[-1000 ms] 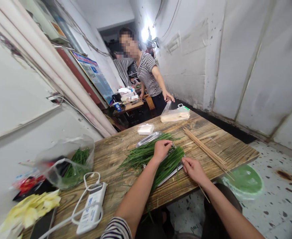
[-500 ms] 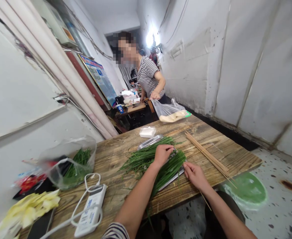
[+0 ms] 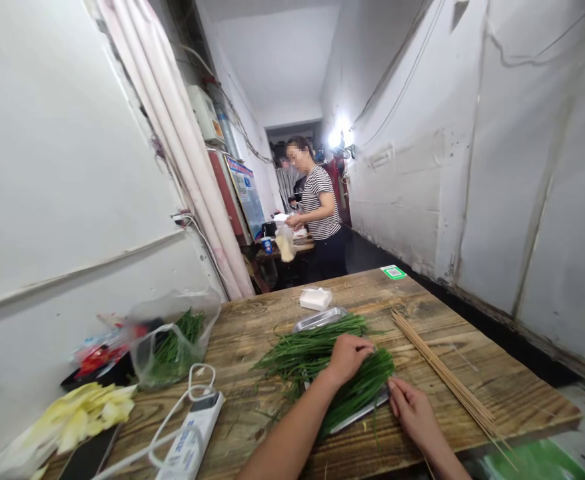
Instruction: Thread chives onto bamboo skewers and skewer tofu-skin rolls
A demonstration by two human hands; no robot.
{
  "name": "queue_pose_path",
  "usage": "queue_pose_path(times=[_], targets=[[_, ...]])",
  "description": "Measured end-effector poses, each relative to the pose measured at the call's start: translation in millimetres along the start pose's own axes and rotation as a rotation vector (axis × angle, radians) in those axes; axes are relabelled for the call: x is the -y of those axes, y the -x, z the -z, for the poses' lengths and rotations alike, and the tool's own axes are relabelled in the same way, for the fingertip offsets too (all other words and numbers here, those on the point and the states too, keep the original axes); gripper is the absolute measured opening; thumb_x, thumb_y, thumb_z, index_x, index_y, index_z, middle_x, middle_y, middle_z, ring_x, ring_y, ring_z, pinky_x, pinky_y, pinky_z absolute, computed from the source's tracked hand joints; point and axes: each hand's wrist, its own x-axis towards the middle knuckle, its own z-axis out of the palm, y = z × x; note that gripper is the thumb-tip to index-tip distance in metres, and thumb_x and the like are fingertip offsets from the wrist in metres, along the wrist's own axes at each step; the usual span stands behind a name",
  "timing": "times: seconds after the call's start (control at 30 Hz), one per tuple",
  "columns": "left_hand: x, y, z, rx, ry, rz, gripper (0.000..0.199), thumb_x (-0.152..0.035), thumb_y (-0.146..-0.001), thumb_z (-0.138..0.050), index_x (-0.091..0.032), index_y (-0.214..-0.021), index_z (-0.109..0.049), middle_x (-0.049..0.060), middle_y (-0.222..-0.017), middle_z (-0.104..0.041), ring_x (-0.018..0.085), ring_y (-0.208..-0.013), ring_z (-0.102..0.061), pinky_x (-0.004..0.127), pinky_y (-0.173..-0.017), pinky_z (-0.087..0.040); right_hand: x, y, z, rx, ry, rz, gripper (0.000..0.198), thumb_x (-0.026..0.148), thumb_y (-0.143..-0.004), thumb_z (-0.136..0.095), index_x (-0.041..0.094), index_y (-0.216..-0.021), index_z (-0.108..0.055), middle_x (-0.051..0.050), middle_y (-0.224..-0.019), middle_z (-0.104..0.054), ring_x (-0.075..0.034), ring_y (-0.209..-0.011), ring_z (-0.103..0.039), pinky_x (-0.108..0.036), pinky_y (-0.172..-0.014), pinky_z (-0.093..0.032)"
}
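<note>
A pile of green garlic chives [image 3: 317, 350] lies across metal trays on the wooden table. Over the nearer bunch, my left hand [image 3: 347, 359] has its thumb and fingers pinched together on chives at the far side of the cut ends. My right hand [image 3: 415, 407] is closed beside the near side of those ends. A thin bamboo skewer [image 3: 428, 467] runs down from beneath it, its upper part hidden by the palm. The near metal tray [image 3: 360, 415] shows only its edge under the chives; another metal tray [image 3: 320, 320] sits behind the pile.
Several bamboo skewers [image 3: 442, 373] lie to the right. A white tissue pack [image 3: 315, 299] stands at the back. On the left are a plastic bag of chives [image 3: 175, 340], a power strip [image 3: 192, 437], yellow leaves [image 3: 80, 413] and a phone [image 3: 90, 453]. A person [image 3: 321, 207] stands beyond the table.
The person in stripes has moved back from the table with the plastic bag, uncovering a green code card. My view has shifted; both hands stay at the ends of the chives.
</note>
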Motion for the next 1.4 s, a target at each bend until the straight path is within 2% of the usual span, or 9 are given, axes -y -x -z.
queue_pose_path(times=[0.13,0.23,0.4,0.5,0.73,0.9,1.1,1.23,1.4], targets=[[-2.4,9.1,6.2,0.131,-0.087,-0.128,0.028,-0.017,-0.083,-0.052,-0.023,-0.102,-0.072,0.005,-0.105,-0.071,0.018,-0.099,-0.066,0.029,-0.091,-0.048,-1.8,-0.8,0.5,-0.028,-0.006,0.007,0.052,0.070,-0.079,-0.045,0.021,-0.064,-0.055,0.004,-0.042,-0.037,-0.014,-0.039,-0.035,-0.026,-0.042,-0.029],[2.1,8.3,21.7,0.129,-0.149,-0.061,0.030,-0.018,-0.083,-0.051,-0.022,-0.105,-0.071,0.005,-0.106,-0.071,0.019,-0.099,-0.066,0.030,-0.090,-0.048,3.8,2.4,2.3,-0.034,0.026,0.021,0.050,0.067,-0.082,-0.045,0.021,-0.062,-0.053,0.004,-0.042,-0.038,-0.014,-0.041,-0.037,-0.026,-0.044,-0.031],[19.4,-4.8,40.0,0.178,-0.356,0.044,0.016,-0.019,-0.075,-0.062,-0.021,-0.084,-0.075,0.004,-0.088,-0.074,0.020,-0.086,-0.065,0.027,-0.085,-0.046,18.2,8.1,4.9,-0.033,0.091,0.043,0.048,0.061,-0.087,-0.043,0.021,-0.061,-0.050,0.003,-0.047,-0.041,-0.013,-0.047,-0.039,-0.025,-0.051,-0.035],[28.5,-9.8,32.8,0.258,-0.372,0.044,0.007,-0.019,-0.067,-0.069,-0.022,-0.072,-0.075,0.004,-0.077,-0.072,0.019,-0.079,-0.064,0.026,-0.080,-0.046,24.0,8.8,4.9,-0.032,0.085,-0.003,0.047,0.061,-0.086,-0.044,0.020,-0.064,-0.053,0.003,-0.047,-0.042,-0.013,-0.047,-0.039,-0.025,-0.050,-0.035],[32.7,-14.1,18.1,0.166,-0.370,0.110,0.009,-0.014,-0.060,-0.073,-0.020,-0.056,-0.068,0.004,-0.067,-0.067,0.020,-0.076,-0.061,0.027,-0.077,-0.046,22.7,10.1,5.5,-0.036,0.070,-0.023,0.046,0.061,-0.085,-0.046,0.019,-0.067,-0.055,0.004,-0.047,-0.042,-0.013,-0.046,-0.039,-0.025,-0.048,-0.035],[29.5,-14.5,20.8,0.124,-0.092,0.108,0.008,-0.014,-0.067,-0.062,-0.016,-0.069,-0.069,0.002,-0.064,-0.065,0.013,-0.060,-0.058,0.023,-0.064,-0.046,18.9,8.6,5.6,-0.027,0.064,-0.021,0.046,0.060,-0.085,-0.047,0.020,-0.065,-0.055,0.004,-0.047,-0.043,-0.012,-0.045,-0.039,-0.024,-0.049,-0.035],[18.8,-13.6,13.8,0.217,0.380,0.351,0.033,-0.011,-0.073,-0.049,-0.009,-0.102,-0.065,0.008,-0.085,-0.071,0.008,-0.053,-0.057,0.020,-0.053,-0.045,20.3,8.0,4.9,-0.022,0.080,-0.014,0.046,0.058,-0.087,-0.045,0.019,-0.064,-0.054,0.004,-0.047,-0.043,-0.012,-0.046,-0.040,-0.024,-0.049,-0.034],[8.2,-11.5,16.5,0.215,0.314,0.181,0.024,-0.027,-0.079,-0.055,-0.012,-0.089,-0.070,0.004,-0.077,-0.071,0.011,-0.065,-0.060,0.022,-0.066,-0.046,18.2,8.3,5.0,-0.016,0.070,-0.011,0.043,0.055,-0.088,-0.045,0.019,-0.067,-0.055,0.005,-0.047,-0.042,-0.012,-0.046,-0.039,-0.024,-0.050,-0.033],[0.3,-10.8,21.3,0.187,0.157,0.083,0.051,-0.046,-0.088,-0.041,-0.014,-0.054,-0.063,0.004,-0.063,-0.066,0.014,-0.068,-0.060,0.023,-0.072,-0.044,17.9,8.1,5.6,-0.003,0.048,-0.005,0.041,0.051,-0.089,-0.046,0.019,-0.066,-0.054,0.005,-0.048,-0.042,-0.011,-0.046,-0.038,-0.023,-0.050,-0.032]])
